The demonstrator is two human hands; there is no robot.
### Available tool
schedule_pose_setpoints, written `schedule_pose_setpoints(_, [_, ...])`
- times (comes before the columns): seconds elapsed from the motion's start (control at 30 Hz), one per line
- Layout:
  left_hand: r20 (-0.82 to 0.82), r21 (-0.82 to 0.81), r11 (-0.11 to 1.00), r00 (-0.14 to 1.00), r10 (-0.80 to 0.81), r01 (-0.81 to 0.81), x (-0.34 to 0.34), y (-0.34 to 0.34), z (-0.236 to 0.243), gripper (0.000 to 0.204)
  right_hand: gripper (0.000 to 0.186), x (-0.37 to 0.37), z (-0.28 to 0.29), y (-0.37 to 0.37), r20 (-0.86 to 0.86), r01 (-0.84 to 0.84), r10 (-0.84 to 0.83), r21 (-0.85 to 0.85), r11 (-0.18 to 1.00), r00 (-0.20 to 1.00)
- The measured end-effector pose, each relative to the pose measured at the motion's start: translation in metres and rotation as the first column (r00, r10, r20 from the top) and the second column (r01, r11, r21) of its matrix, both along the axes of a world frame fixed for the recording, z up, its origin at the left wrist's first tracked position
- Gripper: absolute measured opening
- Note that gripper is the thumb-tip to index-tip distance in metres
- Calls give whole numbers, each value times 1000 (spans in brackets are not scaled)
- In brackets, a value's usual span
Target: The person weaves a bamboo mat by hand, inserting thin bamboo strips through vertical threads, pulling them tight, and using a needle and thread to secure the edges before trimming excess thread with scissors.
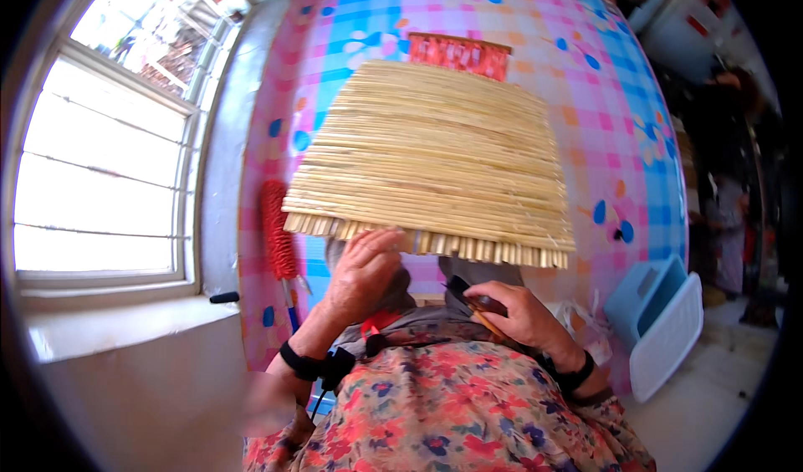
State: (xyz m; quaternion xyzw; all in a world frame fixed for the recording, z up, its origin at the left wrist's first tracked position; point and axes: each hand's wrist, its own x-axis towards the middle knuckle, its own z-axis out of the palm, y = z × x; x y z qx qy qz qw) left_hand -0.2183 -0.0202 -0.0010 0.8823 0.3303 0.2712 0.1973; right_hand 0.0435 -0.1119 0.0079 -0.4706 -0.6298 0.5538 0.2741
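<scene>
A mat of pale yellow reed stalks (435,150) laid side by side fills the middle of the view, its cut stalk ends forming a short upright row along the near edge. My left hand (368,271) grips that near edge left of centre, fingers bent against the stalks. Close to my lap, my right hand (527,317) is closed around a tool with a dark brown handle (489,305). Its dark head points left, toward my knee; I cannot make out its exact kind. A thin tan stick-like piece shows beneath the same hand.
Beyond the mat lies red patterned cloth (456,54) with a wooden rod. A red fluffy duster (278,229) lies to the left, below a barred window (100,171). At right stand a blue plastic bin (640,292) and a white lid (669,338). Checked sheeting (585,96) covers the surface.
</scene>
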Motion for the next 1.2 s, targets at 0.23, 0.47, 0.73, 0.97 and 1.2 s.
schedule_pose_setpoints(0.23, [135, 57, 932, 928, 347, -357, -66, -8, 25, 16, 32, -39, 41, 4, 70, 44, -52, 116, 992, 996])
schedule_pose_setpoints(0.47, [-19, 83, 801, 802, 596, -593, -119, 27, 27, 18, 34, -56, 46, 39, -6, 382, -391, 232, 895, 920])
schedule_pose_setpoints(0.73, [-233, 77, 958, 929, 286, -276, -124, 63, 31, 11, 32, -57, 17, 62, -342, 474, -542, -266, 839, 767])
schedule_pose_setpoints(0.97, [-314, -110, 957, 923, 223, -268, -131, 81, 26, 4, 32, -60, 12, 67, -325, 459, -539, -292, 839, 777])
schedule_pose_setpoints(1.2, [-142, -150, 917, 926, 351, -371, -127, 81, 17, 8, 33, -57, 7, 68, -339, 470, -553, -300, 831, 761])
